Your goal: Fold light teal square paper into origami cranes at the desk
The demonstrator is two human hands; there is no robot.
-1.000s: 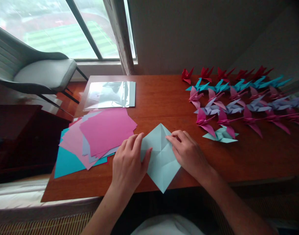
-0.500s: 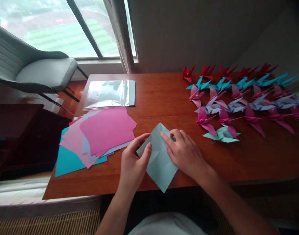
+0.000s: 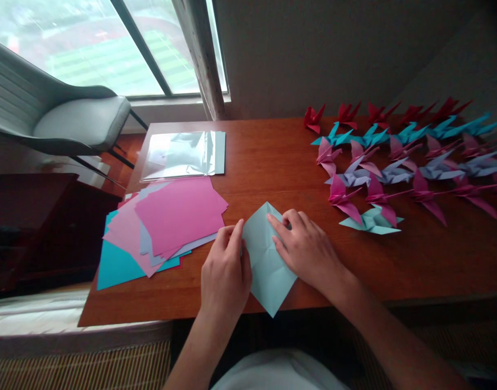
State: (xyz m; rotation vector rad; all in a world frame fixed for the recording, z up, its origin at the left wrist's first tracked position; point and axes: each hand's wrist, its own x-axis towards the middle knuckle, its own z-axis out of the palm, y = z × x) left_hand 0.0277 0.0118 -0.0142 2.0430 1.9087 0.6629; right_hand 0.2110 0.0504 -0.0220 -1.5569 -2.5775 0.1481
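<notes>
A pale green sheet of origami paper (image 3: 269,260) with crease lines lies corner-on at the table's front edge, its lower corner jutting past the edge. My left hand (image 3: 226,265) is closed at its left corner, thumb and fingers pressed together on the paper; that corner is hidden behind them. From the other side my right hand (image 3: 309,246) holds the sheet, index finger extended onto the upper part, thumb on the surface and the other fingers curled over the right corner. A finished pale green paper crane (image 3: 372,221) sits to the right of my right hand.
Rows of red, blue, pink, lavender and magenta paper cranes (image 3: 425,197) stand at the right of the wooden table (image 3: 264,157). Loose coloured sheets (image 3: 177,216) overlap at left, below a clear packet of paper (image 3: 181,154). A chair (image 3: 81,119) stands by the window.
My left fingers have come together at the paper's left corner, where thumb and fingers were spread before. My right hand has stayed nearly in place, and the view has shifted slightly.
</notes>
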